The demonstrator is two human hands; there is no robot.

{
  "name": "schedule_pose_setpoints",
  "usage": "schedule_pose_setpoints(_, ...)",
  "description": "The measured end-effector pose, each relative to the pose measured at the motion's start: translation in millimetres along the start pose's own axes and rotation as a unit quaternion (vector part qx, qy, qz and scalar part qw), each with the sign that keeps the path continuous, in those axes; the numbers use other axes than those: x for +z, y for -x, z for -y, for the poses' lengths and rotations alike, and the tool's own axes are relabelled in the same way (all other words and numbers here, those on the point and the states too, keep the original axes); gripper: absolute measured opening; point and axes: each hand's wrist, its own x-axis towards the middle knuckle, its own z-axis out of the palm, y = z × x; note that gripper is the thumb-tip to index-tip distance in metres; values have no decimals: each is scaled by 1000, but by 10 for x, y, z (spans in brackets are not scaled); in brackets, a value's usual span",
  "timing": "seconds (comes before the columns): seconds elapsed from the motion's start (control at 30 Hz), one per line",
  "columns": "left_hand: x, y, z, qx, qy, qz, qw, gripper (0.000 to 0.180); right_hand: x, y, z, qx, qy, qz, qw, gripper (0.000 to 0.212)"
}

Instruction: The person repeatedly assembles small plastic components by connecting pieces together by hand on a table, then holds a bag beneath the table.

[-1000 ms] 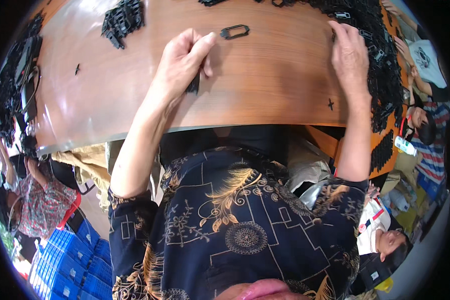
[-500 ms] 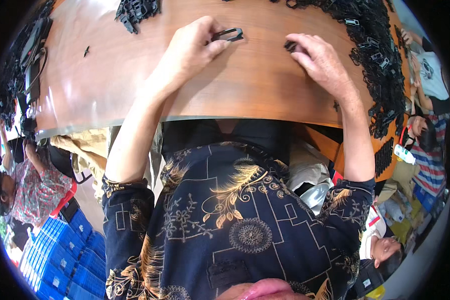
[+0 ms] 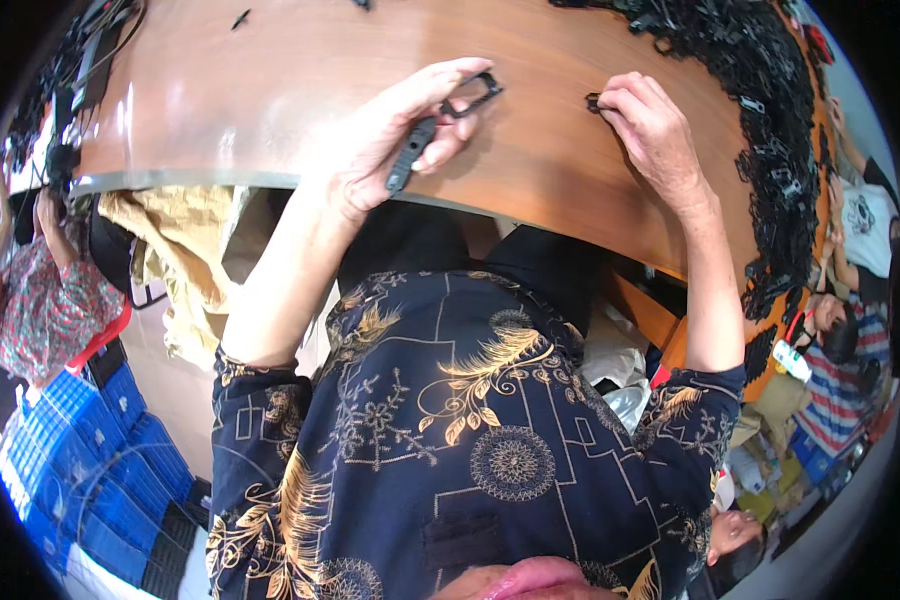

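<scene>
My left hand [image 3: 380,140] is turned partly palm-up over the table. It grips a small black open frame [image 3: 492,86] at its fingertips, while an elongated black piece with small holes [image 3: 411,156] lies against the palm and lower fingers. To the right, separated by a gap, my right hand [image 3: 655,130] pinches a small dark part [image 3: 594,102]. Its fingers hide most of that part, so its exact kind cannot be made out.
A wooden table [image 3: 550,170] curves around me. Black plastic parts [image 3: 778,200] are heaped along its right side. A small dark piece [image 3: 240,19] lies far left. Blue crates [image 3: 80,440] stand lower left. Other people sit at both sides.
My left hand has rolled over, exposing the elongated black piece in it and tilting the frame. The right hand stays in a pinch at nearly the same place. The whole view has swung slightly.
</scene>
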Motion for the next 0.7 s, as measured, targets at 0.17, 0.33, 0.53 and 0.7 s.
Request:
schedule_pose_setpoints(0.17, -7, -48, 113, -30, 5, 61, 998, 41, 13, -210, 636, -19, -117, -106, 987, 14)
schedule_pose_setpoints(0.33, 80, -54, 161, -70, 0, 61, 996, 33, 23, -341, 805, -116, -99, -128, 980, 17)
schedule_pose_setpoints(0.53, 80, -39, 187, -82, -20, 74, 994, 32, 71, -321, 795, -119, -98, -124, 980, 17)
schedule_pose_setpoints(0.7, 106, -18, 212, -119, 39, 47, 991, 34, 151, -252, 796, -132, -81, -135, 979, 23)
